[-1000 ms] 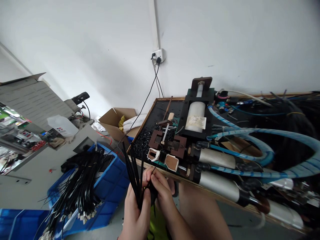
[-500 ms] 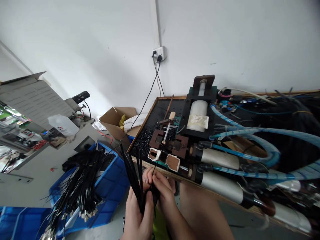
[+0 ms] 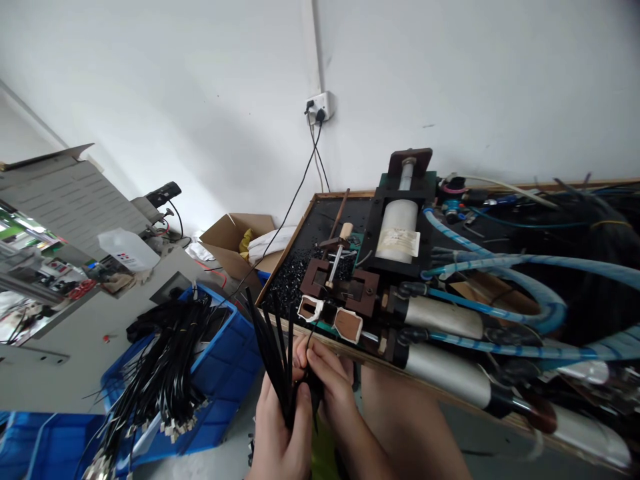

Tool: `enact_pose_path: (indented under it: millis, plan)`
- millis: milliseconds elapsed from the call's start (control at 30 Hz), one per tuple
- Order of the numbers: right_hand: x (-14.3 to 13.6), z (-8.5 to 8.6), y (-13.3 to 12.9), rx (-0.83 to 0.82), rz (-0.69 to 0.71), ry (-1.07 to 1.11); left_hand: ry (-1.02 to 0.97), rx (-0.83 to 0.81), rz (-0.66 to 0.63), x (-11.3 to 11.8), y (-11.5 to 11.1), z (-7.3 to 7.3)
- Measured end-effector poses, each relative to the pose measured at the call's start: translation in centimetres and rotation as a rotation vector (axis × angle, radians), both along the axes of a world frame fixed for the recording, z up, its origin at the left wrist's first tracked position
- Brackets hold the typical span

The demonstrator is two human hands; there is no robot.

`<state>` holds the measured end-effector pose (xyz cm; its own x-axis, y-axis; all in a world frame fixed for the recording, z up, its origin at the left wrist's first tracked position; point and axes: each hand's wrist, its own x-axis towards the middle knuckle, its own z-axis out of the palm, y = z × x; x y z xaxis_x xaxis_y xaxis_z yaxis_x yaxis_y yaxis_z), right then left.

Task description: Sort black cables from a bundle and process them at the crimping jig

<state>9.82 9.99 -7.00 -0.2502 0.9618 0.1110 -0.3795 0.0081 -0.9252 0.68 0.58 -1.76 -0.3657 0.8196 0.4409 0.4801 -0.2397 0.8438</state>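
My left hand (image 3: 280, 430) is closed round a bundle of flat black cables (image 3: 273, 357), whose loose ends fan upward. Close against it, my right hand (image 3: 333, 383) pinches a thin black cable (image 3: 312, 333) between thumb and fingers. That cable's upper end rises to the front of a clamp fixture, near two brown blocks edged in white, the left block (image 3: 310, 308) and the right block (image 3: 349, 325). My palms and fingers hide the lower part of the bundle. Both hands are just below the bench's wooden front edge (image 3: 295, 328).
A pneumatic cylinder (image 3: 397, 230) and silver cylinders (image 3: 445, 375) with blue hoses (image 3: 543, 310) fill the bench's right side. Black scraps (image 3: 285, 273) litter its left side. At left, a blue crate (image 3: 225, 373) holds cables with metal connectors. Behind it stands a cardboard box (image 3: 220, 243).
The view has shifted very slightly. My hands stay together with the same grip, and the cable ends in my left hand have spread a little.
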Motion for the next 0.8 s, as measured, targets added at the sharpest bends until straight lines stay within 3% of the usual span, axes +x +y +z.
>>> enact_pose_path:
  millis: [233,500,667,800]
  plan:
    - [0.6,1.9,-0.9,-0.068,0.051,0.022,0.008,0.007,-0.013,-0.1,0.1,-0.1]
    - [5.5,4.4,-4.2,0.052,0.087,-0.03,0.023,0.01,-0.027,0.4,0.1,0.3]
    - [3.6,4.3,-4.0,0.075,0.062,0.002,-0.03,-0.012,0.017,-0.1,-0.2,0.1]
    - [0.8,3.9,-2.7,0.084,0.053,0.019,-0.194,-0.077,0.18,0.3,-0.6,0.3]
